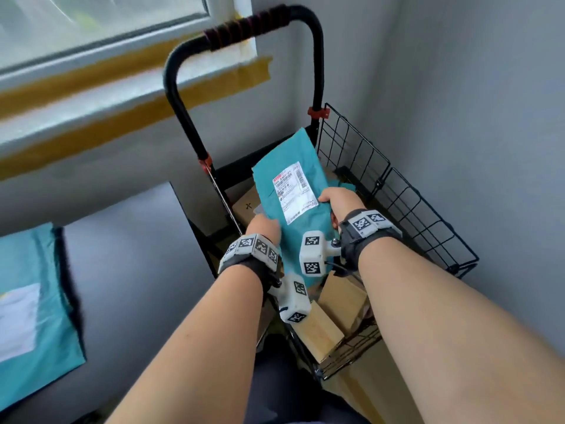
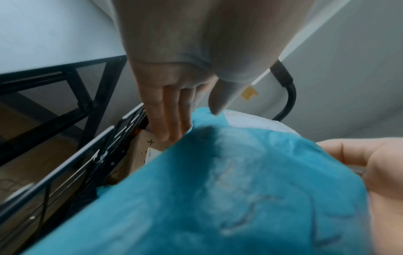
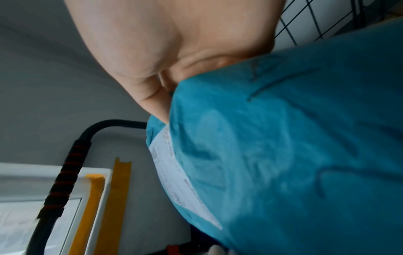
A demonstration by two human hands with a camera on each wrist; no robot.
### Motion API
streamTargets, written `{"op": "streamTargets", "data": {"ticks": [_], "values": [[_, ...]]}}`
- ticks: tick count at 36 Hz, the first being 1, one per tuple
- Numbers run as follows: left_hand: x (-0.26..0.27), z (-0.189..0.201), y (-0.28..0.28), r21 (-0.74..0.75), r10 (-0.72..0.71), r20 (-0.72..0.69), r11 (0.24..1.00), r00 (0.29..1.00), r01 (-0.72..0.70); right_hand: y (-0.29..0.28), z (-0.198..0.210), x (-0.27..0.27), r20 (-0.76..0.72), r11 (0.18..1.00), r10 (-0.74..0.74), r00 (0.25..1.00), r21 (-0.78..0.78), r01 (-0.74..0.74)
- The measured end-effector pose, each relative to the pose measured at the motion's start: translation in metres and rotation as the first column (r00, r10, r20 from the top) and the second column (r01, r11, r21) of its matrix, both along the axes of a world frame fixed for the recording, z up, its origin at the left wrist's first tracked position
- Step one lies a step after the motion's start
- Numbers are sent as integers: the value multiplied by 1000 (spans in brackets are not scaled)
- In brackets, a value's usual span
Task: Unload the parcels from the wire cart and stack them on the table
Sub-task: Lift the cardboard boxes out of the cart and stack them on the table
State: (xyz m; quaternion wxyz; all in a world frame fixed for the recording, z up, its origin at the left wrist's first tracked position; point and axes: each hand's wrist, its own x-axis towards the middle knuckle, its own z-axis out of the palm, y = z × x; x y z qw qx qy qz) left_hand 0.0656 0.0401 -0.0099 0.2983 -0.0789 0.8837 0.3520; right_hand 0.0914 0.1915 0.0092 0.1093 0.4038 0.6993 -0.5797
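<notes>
A: Teal plastic mailer, white shipping label face up, tilted above the load in the wire cart. Both hands on it.

B: Grip, left side?

A: Left hand at the mailer's left edge. Wrist view: fingers straight and slipped under the edge, thumb lying on top. Looks like a light pinch, though that view is blurred.

B: Right?

A: Right hand curled over the mailer's right edge, thumb on top by the label corner, fingers hidden beneath. Grasping it.

B: Rest of the cart?

A: Brown cardboard boxes in the basket under and in front of the mailer; another box with a cross mark at its left. Black handle with a red-banded grip stands at the far end.

B: Table?

A: Grey table left of the cart. A second teal mailer lies flat on it, at the frame edge.
</notes>
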Motion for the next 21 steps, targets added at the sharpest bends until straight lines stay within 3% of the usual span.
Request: {"op": "streamTargets", "data": {"ticks": [2, 9, 15, 21], "values": [[-4, 2, -17, 11, 57, -98, 998, 994, -56, -13, 8, -2, -4, 999, 41, 999, 12, -41], [-10, 19, -81, 106, 237, -232, 970, 943, -218, -74, 21, -14, 0, 966, 234, 972, 114, -233], [-9, 31, -151, 130, 392, -294, 920, 872, -369, -141, 20, -28, 2, 901, 389, 921, 208, -381], [-5, 31, -243, 64, 455, -330, 885, 827, -461, -230, -1, -51, 55, 797, 530, 846, 307, -519]]}}
